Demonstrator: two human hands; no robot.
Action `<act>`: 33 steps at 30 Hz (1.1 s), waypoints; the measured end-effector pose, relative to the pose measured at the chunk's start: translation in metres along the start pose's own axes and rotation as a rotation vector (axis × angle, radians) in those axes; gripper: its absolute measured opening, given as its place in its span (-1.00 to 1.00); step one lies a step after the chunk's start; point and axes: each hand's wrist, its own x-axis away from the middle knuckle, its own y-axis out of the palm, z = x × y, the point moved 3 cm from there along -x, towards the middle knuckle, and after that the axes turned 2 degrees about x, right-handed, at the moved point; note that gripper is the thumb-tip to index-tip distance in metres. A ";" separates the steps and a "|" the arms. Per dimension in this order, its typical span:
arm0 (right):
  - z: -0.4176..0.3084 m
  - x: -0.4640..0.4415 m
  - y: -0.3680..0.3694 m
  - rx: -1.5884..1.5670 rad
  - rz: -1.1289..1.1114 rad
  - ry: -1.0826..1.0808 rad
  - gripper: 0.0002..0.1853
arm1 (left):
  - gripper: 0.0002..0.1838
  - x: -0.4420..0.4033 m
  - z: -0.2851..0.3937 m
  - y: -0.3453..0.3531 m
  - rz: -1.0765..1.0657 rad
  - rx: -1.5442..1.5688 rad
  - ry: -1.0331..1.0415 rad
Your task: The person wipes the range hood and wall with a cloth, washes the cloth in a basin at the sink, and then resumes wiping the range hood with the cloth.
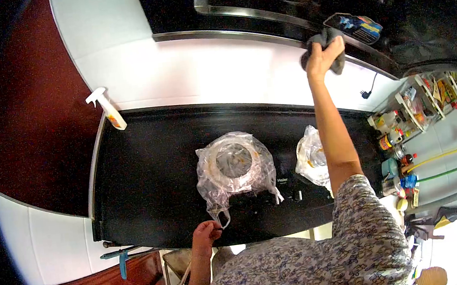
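- Holding a dark cloth (338, 65) bunched in its grip, the right hand (320, 64) reaches up to the lower edge of the range hood (239, 34).
- Low at the bench (149, 178), the left hand (207, 234) curls its fingers beside the loop of a clear plastic bag (209, 180); I cannot tell whether its grip is clamped on that.
- Wiping seems under way, judging by the cloth's place; how much of the edge is done, and how much is left, does not show.
- Out of both hands, the spray bottle (108, 111) stands at the bench's far left corner.
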 end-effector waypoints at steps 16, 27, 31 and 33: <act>-0.199 0.035 0.106 -0.344 -0.500 -0.165 -0.56 | -0.83 0.007 0.015 0.014 -0.034 -0.048 0.025; -0.121 0.020 0.052 -0.107 -0.584 -0.583 -0.80 | -0.80 0.017 0.010 -0.018 0.083 0.003 0.079; -0.184 0.008 0.083 -0.207 -0.711 -0.901 -0.69 | -0.81 0.014 -0.001 -0.033 0.075 0.041 0.064; -0.211 -0.008 0.110 -0.270 -0.673 -0.987 -0.64 | -0.81 0.018 0.003 -0.031 0.065 0.072 0.086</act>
